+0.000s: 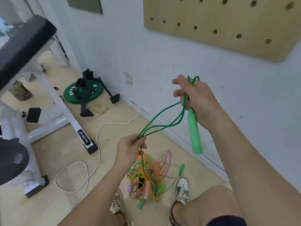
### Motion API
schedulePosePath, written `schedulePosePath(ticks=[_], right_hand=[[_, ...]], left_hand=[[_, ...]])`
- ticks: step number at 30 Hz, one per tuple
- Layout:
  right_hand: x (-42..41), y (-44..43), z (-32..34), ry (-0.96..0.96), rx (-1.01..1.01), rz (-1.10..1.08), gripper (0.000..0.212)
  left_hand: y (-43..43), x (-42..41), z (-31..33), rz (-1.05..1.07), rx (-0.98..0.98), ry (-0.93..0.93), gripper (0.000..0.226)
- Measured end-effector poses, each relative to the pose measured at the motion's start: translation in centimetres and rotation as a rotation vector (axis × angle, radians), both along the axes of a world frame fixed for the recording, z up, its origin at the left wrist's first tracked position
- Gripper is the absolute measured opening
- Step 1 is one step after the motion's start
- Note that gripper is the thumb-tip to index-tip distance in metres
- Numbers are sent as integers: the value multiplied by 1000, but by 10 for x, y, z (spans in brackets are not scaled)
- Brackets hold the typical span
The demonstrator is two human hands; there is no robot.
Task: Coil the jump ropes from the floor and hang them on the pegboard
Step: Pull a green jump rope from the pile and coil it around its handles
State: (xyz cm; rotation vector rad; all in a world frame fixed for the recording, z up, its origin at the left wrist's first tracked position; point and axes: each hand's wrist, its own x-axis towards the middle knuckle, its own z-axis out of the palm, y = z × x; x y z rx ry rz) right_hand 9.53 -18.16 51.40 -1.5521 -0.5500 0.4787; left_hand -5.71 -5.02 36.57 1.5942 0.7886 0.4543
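Observation:
A green jump rope [162, 121] stretches in several strands between my hands. My right hand [195, 100] grips looped strands with one green handle [194, 132] hanging down below the palm. My left hand [130, 149] pinches the lower bends of the strands, and a single strand drops from it to the floor. A tangled pile of coloured jump ropes [148, 180] lies on the floor between my feet, with another green handle [181, 169] beside it. The wooden pegboard [219, 22] hangs on the wall at the upper right, its holes bare.
A white weight bench [53, 101] with black padding stands at the left. A green weight plate [83, 93] and black stands lie by the wall. A white cable [97, 144] snakes across the floor. My shoes [182, 190] flank the pile.

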Motion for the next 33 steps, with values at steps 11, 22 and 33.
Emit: schedulePosePath(ticks=[11,22,33], right_hand=[[-83,-30,-79,-211,-453,215,18],[-81,-7,-12,83,74,62,38],[-38,-7,27,416,241,-97,32]], left_hand=[[-83,6,281,-97,140,-774,14],[-66,-40,104,-262,20,87,24],[-51,-62,-32,-318,366,444,14]])
